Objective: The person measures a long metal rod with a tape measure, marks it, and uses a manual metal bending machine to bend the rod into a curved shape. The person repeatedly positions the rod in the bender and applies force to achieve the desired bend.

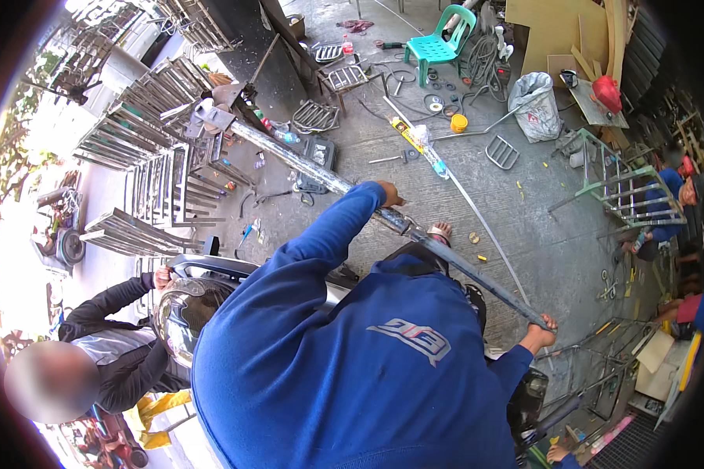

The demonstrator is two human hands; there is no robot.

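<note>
A long scuffed metal pipe (305,168) runs slantwise from the upper left toward the lower right, passing in front of my body. Its far end meets a metal fixture (215,116) beside a dark post. My left hand (391,194) is closed over the middle of the pipe, its fingers partly hidden. Toward me the pipe continues as a thinner dark section (477,273). Around its near end my right hand (541,332) is wrapped. Below the pipe, one sandalled foot (441,231) shows on the concrete.
Welded metal frames (172,184) crowd the left. There, a person (117,352) in a dark jacket sits near a dark helmet (189,313). Ahead are a green plastic chair (442,43), a white sack (535,108) and a thin rod (485,227). Other people work at right by a green frame (630,191).
</note>
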